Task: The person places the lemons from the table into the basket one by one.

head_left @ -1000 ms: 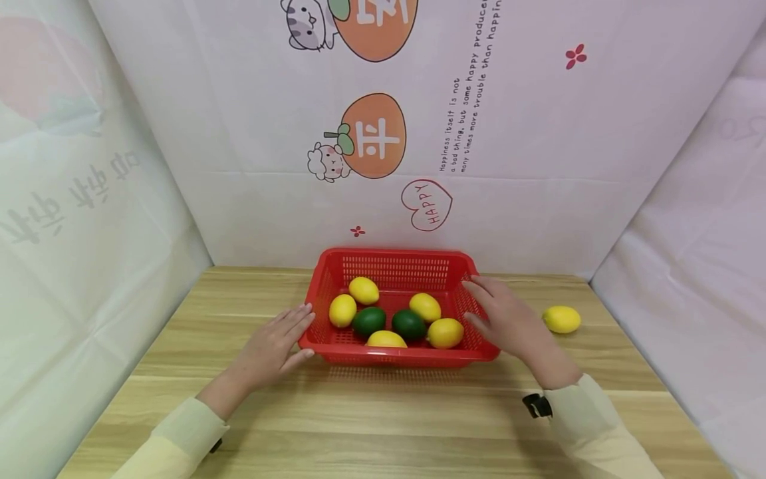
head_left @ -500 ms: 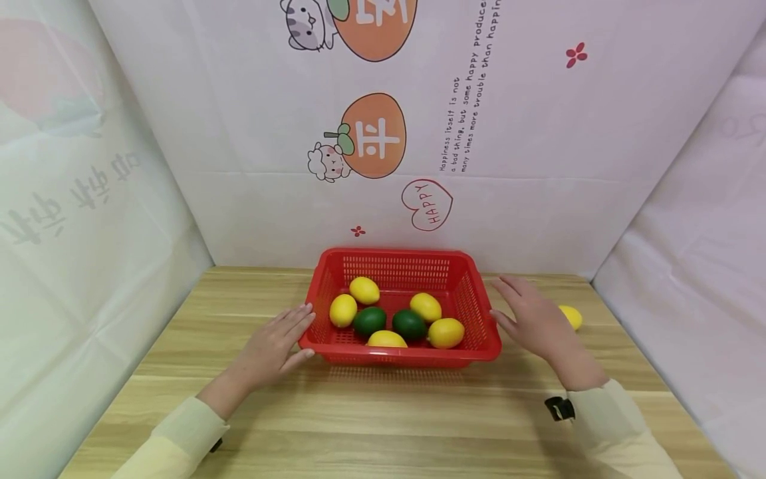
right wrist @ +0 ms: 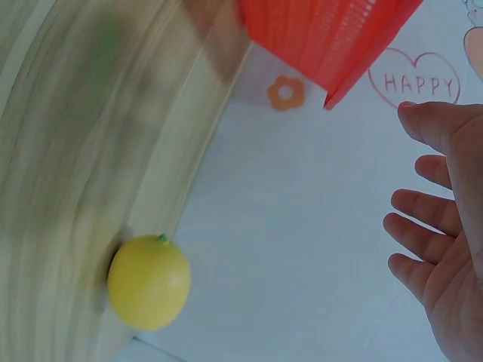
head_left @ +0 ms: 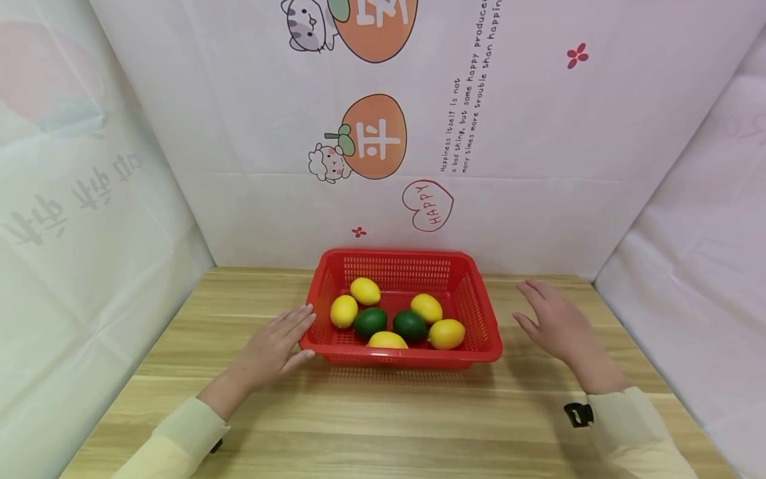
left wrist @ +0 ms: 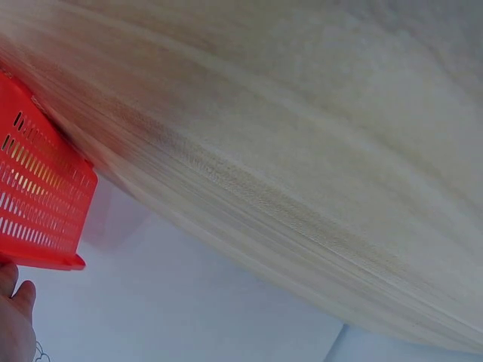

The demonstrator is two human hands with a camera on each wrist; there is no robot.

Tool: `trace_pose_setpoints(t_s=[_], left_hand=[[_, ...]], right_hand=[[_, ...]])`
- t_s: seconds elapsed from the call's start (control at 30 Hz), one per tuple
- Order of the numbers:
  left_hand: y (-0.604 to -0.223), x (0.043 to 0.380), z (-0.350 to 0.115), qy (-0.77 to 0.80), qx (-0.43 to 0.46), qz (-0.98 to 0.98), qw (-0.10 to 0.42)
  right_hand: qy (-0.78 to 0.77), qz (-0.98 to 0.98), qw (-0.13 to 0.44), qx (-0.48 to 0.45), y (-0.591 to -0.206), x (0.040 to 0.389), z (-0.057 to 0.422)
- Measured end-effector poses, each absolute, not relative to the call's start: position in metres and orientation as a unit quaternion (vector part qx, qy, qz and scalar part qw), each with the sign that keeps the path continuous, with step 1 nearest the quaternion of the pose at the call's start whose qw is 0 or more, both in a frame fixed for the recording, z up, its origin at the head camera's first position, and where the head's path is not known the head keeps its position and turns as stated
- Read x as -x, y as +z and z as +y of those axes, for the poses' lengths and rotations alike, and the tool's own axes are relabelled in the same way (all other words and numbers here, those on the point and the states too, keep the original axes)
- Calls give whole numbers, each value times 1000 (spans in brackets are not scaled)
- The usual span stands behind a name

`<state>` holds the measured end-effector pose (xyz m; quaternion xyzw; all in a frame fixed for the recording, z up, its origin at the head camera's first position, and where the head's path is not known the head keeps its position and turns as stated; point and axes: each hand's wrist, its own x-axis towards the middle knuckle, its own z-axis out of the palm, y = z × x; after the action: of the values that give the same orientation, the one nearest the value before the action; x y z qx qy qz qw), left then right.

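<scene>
A red plastic basket [head_left: 399, 352] with slotted walls stands on the wooden table. Inside lie several yellow lemons [head_left: 365, 291] and two dark green, lemon-shaped fruits [head_left: 370, 322]. My left hand [head_left: 272, 349] rests on the basket's left rim, fingers extended and thumb near the front corner. To the right of the basket, apart from it, my right hand [head_left: 559, 326] hovers with spread fingers and holds nothing. One loose lemon [right wrist: 149, 283] lies on the table in the right wrist view; my right hand hides it in the head view.
White printed cloth [head_left: 269, 199] closes off the back of the table [head_left: 383, 426], close behind the basket. More white cloth walls stand on the left [head_left: 102, 233] and right [head_left: 706, 279].
My right hand has drawn back from the basket's right rim and moved right, covering the loose lemon in the head view. The left hand and the basket have stayed in place.
</scene>
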<state>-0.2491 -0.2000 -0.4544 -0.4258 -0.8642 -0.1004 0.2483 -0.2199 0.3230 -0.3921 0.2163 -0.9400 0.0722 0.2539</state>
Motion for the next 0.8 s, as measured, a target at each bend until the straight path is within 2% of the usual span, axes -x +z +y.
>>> trace_pose_setpoints(t_s=[0.37, 0.8], left_hand=[[-455, 249, -200, -98, 422, -867, 248], [-454, 248, -199, -102, 420, -870, 238]], right_hand=[[62, -935, 275, -213, -401, 223, 346], [63, -960, 216, -166, -416, 227, 374]])
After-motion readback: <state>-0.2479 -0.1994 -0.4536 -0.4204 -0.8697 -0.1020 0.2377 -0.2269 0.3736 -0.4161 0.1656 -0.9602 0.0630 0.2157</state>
